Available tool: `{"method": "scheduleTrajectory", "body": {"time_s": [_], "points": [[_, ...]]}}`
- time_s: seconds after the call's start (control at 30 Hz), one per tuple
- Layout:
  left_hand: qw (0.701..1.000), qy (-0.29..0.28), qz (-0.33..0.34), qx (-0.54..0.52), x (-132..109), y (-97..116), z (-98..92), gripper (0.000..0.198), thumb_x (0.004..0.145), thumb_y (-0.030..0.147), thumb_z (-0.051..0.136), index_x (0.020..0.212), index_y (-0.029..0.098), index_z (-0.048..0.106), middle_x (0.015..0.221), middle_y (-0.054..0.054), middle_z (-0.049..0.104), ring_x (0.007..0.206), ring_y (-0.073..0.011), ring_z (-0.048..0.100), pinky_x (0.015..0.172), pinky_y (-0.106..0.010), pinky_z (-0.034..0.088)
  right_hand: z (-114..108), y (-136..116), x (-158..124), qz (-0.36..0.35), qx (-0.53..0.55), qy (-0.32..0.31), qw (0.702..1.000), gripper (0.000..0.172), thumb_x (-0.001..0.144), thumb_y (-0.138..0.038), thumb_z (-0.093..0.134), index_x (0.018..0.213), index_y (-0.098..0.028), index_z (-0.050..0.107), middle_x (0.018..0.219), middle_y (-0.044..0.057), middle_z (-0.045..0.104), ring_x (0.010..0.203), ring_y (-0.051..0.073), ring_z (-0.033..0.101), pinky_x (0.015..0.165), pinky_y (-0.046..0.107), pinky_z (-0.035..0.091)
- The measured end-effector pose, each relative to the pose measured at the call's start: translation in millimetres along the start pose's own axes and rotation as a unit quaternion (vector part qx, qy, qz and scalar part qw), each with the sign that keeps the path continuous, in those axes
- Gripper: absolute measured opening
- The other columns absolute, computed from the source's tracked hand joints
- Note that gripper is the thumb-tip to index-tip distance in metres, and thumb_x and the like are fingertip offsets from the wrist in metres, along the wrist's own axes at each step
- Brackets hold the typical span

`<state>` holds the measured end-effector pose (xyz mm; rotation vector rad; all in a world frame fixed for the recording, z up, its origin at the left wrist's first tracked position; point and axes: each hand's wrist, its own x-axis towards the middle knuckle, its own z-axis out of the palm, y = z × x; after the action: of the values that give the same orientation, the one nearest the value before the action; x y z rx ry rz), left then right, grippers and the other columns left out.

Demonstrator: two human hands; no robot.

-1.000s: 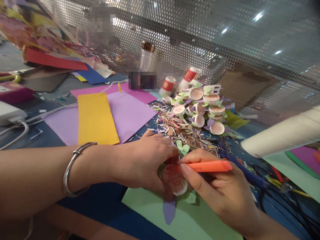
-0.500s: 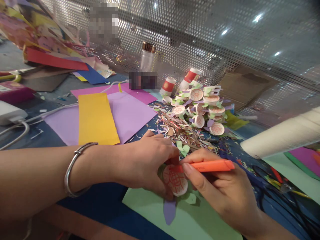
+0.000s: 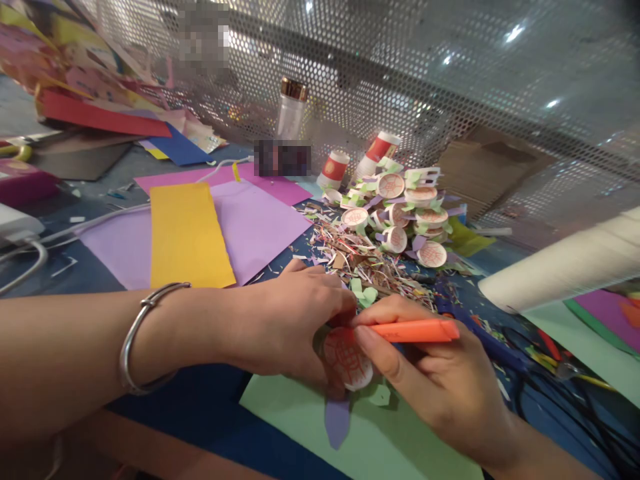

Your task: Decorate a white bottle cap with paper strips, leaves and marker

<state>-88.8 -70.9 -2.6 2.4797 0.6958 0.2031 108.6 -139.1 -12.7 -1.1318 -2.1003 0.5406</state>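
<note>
A small white paper disc (image 3: 356, 369) with red-orange lines drawn on it lies above a light green sheet (image 3: 295, 420). Purple and green paper pieces stick out from under the disc. Around its left edge curl the fingers of my left hand (image 3: 305, 323), holding it. My right hand (image 3: 435, 387) pinches an orange marker (image 3: 417, 331), whose tip end is at the disc's top edge, partly hidden by my fingers. A silver bangle (image 3: 131, 340) is on my left wrist.
Behind my hands are paper scraps (image 3: 350, 250) and a pile of similar discs (image 3: 395, 239). Yellow paper (image 3: 190, 233) overlies purple sheets at left. A white roll (image 3: 560, 263), black cables and a blue tool (image 3: 500, 347) are at right.
The whole view has shifted slightly, moving things a little to the left. The marker and my right hand have moved slightly left over the disc. My left hand keeps its hold.
</note>
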Motion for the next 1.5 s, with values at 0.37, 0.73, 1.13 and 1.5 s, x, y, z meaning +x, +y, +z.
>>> {"method": "scheduleTrajectory", "body": {"time_s": [0.37, 0.73, 1.13, 1.5], "points": [[1.0, -0.006, 0.015, -0.007, -1, -2, -1.6, 0.049, 0.073, 0.055, 0.08, 0.104, 0.018, 0.069, 0.099, -0.005, 0.068, 0.097, -0.025, 0.059, 0.087, -0.038, 0.037, -8, 0, 1, -0.005, -0.04, 0.036, 0.999, 0.017, 0.093, -0.017, 0.06, 0.078, -0.022, 0.064, 0.071, -0.003, 0.066, 0.06, 0.009, 0.06, 0.057, 0.021, 0.049], [0.999, -0.018, -0.009, -0.032, -1, 0, -3.9, 0.052, 0.069, 0.05, 0.085, 0.107, 0.02, 0.068, 0.103, -0.004, 0.068, 0.099, -0.0239, 0.06, 0.088, -0.036, 0.037, -8, 1, -2, -0.011, -0.058, 0.035, 0.998, 0.014, 0.094, -0.018, 0.06, 0.082, -0.023, 0.064, 0.071, -0.003, 0.067, 0.061, 0.011, 0.062, 0.058, 0.022, 0.05], [0.999, -0.017, -0.011, -0.03, -1, 0, -3.1, 0.052, 0.068, 0.05, 0.085, 0.107, 0.02, 0.068, 0.103, -0.004, 0.068, 0.098, -0.0239, 0.059, 0.088, -0.036, 0.037, -10, 2, -4, -0.018, -0.083, 0.039, 0.996, 0.015, 0.094, -0.016, 0.059, 0.08, -0.023, 0.063, 0.069, -0.004, 0.066, 0.059, 0.01, 0.062, 0.056, 0.022, 0.049], [0.999, -0.011, -0.013, -0.041, -2, -2, -1.7, 0.049, 0.066, 0.048, 0.086, 0.104, 0.021, 0.069, 0.103, -0.004, 0.068, 0.099, -0.0242, 0.059, 0.089, -0.036, 0.037, -13, 0, -4, -0.028, -0.08, 0.056, 0.995, 0.018, 0.093, -0.016, 0.059, 0.076, -0.023, 0.062, 0.069, -0.002, 0.067, 0.059, 0.011, 0.063, 0.055, 0.022, 0.05]]}}
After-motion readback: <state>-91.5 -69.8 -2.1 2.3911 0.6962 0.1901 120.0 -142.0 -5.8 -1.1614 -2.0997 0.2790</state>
